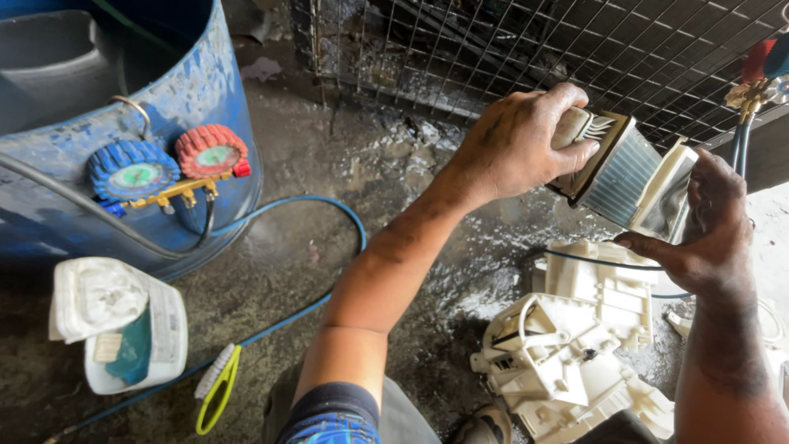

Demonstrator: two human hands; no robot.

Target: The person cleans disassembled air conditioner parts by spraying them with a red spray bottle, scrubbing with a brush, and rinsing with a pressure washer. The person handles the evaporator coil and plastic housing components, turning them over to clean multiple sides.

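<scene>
Both the left hand and right hand grip the finned evaporator core with closed fingers above the white plastic housing on the wet floor, where slick, grimy fingers could probably let it slip and bend its fins.

Your left hand grips one end of a small finned coil, fingers wrapped over its top edge, while your right hand holds the other end from below. You hold the coil above white plastic housing parts lying on the wet concrete floor. A wire grille stands behind it. To your left, a pair of gauges, one blue and one red, hangs on a blue drum, with a blue hose curving across the floor. A white jug and a yellow-handled brush lie near it
</scene>
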